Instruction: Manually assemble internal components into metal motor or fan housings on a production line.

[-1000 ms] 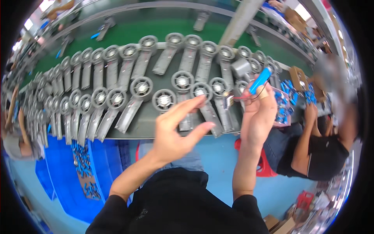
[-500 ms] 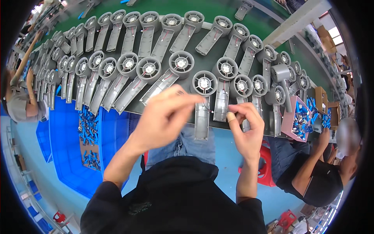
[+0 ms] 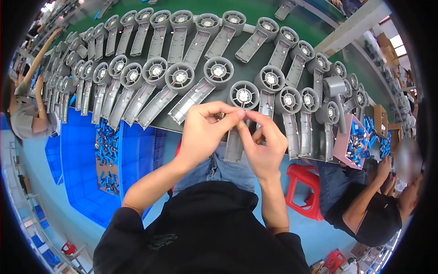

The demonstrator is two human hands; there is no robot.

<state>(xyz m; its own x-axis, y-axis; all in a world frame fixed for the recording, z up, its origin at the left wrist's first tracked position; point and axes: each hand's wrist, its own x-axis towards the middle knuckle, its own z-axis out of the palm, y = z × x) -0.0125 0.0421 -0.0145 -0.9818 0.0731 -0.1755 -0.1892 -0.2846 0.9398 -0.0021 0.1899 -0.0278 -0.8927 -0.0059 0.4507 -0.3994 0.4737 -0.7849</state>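
Both hands meet over the handle of a grey handheld-fan housing (image 3: 234,145) that lies near the table's front edge. Its round head (image 3: 244,95) shows a spoked grille with a pale centre. My left hand (image 3: 204,132) is closed in a pinch, thumb and forefinger at the top of the handle. A small dark and gold-coloured piece (image 3: 220,116) shows among its curled fingers, too small to name. My right hand (image 3: 266,145) also pinches, its fingertips touching the left ones. Whatever lies between the fingertips is hidden. Just right of them stands another fan housing (image 3: 270,79).
Rows of similar grey housings (image 3: 219,73) cover the dark table, many with thin red wires. On the right is a pink box (image 3: 342,143) of blue cylindrical parts. Blue bins (image 3: 82,173) stand at lower left, a red stool (image 3: 303,192) at lower right. Co-workers sit on both sides.
My left hand has moved right and my right hand left, so that their fingertips now meet over the handle. The view has shifted slightly.
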